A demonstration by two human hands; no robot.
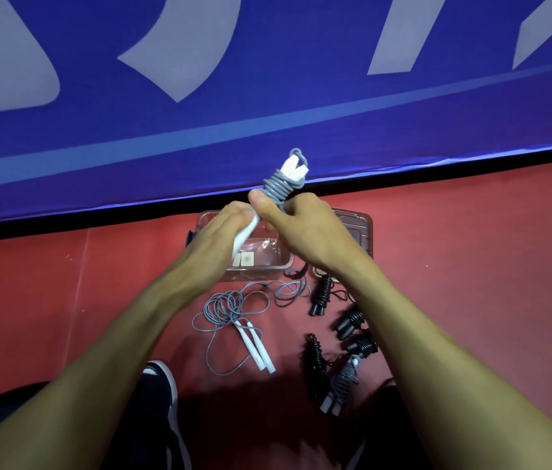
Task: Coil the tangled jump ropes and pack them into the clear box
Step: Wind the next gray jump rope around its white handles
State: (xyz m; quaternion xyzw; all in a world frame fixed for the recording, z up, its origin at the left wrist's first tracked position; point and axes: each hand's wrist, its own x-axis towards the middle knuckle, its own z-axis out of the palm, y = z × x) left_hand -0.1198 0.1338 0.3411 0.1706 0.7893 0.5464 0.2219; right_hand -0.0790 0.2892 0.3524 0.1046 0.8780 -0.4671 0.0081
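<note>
Both hands hold a white-handled jump rope (283,179) above the clear box (261,256); its grey cord is wound in tight turns round the two handles. My left hand (223,232) grips the lower ends of the handles. My right hand (298,225) grips the wound cord, thumb pressed against the turns. The box sits on the red floor, mostly hidden behind my hands. A second white-handled rope (234,320) lies loose and tangled on the floor in front of the box.
Several wound ropes with black handles (322,296) and one grey-handled bundle (340,388) lie on the floor at the right. The box lid (357,232) lies beside the box. A blue banner (268,79) runs along the back. My shoe (159,395) is at lower left.
</note>
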